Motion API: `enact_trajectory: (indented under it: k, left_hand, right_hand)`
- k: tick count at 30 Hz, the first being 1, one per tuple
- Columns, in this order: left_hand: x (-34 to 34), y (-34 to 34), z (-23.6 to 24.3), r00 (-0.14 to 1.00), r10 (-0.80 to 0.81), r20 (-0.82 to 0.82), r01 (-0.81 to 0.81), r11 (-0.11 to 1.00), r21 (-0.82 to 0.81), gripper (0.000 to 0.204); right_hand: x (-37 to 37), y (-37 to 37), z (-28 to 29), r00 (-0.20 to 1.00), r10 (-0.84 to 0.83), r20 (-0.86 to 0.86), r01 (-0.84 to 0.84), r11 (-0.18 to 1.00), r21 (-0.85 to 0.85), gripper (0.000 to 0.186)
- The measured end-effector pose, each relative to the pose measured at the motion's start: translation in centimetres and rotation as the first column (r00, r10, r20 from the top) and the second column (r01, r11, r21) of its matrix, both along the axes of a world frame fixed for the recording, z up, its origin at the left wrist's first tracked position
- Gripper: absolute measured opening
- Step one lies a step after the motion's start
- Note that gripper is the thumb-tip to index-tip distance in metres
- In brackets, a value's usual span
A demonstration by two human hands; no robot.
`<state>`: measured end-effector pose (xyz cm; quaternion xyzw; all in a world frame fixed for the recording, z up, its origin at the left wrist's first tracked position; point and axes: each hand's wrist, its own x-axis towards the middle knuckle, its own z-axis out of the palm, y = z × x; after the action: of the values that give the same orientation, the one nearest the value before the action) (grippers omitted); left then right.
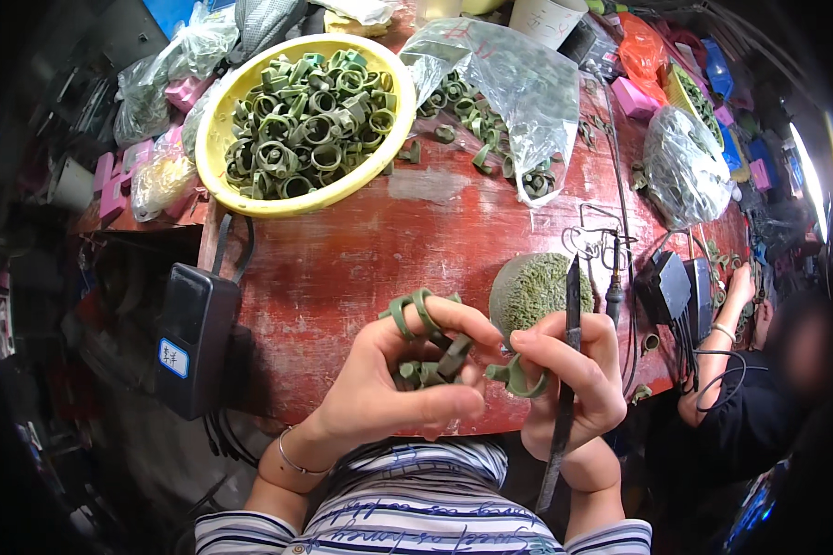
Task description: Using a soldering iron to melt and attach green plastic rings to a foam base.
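My left hand (366, 375) is curled round several green rings (426, 373) lying in its palm. Two more green rings (421, 313) are slipped over one of its fingers. Between the thumb and fingertips of my right hand (578, 384) is a single green ring (528, 383) with a raised top. The same hand also grips a long dark file-like tool (559, 435), its pointed end up. Both hands are close together above the table's near edge. Just beyond them stands a round block (539, 291) with a rough, green-dusted surface.
On the worn red table (342, 259), a yellow basin (209, 139) holds many green rings. A clear plastic bag (537, 106) lies over more rings. A corded pen-like tool (614, 291) rests right, near black boxes (665, 287). Another black box (194, 342) hangs left. A co-worker's arm (722, 347) is at right.
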<state>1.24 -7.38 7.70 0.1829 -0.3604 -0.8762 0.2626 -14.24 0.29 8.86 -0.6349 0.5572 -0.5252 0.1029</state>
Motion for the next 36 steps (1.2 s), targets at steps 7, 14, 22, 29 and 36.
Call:
enact_trajectory:
  k: [7, 14, 22, 29, 36]
  left_hand:
    - [-0.4, 0.7, 0.7, 0.996, -0.053, 0.066, 0.06, 0.992, -0.107, 0.037]
    - [-0.9, 1.4, 0.4, 0.997, 0.004, 0.075, 0.014, 0.968, -0.249, 0.04]
    - [-1.2, 1.5, -0.5, 0.987, 0.137, 0.085, -0.089, 0.904, -0.418, 0.041]
    - [-0.9, 0.9, 0.1, 0.998, 0.006, 0.065, 0.006, 0.982, -0.186, 0.041]
    - [-1.0, 0.9, 0.5, 0.998, -0.001, 0.06, -0.005, 0.994, 0.107, 0.049]
  right_hand:
    - [0.4, 0.6, 0.1, 1.0, -0.009, 0.027, 0.01, 1.0, -0.012, 0.028]
    - [0.4, 0.2, -0.3, 0.997, 0.039, -0.064, -0.041, 0.999, -0.031, 0.037]
    - [0.5, -0.2, -0.6, 0.999, 0.001, -0.042, -0.004, 0.997, -0.073, 0.036]
    - [0.5, 0.6, -0.1, 0.994, -0.104, -0.015, 0.104, 0.995, -0.011, 0.032]
    - [0.7, 2.6, 0.4, 0.909, -0.091, 0.408, 0.107, 0.994, -0.018, 0.027]
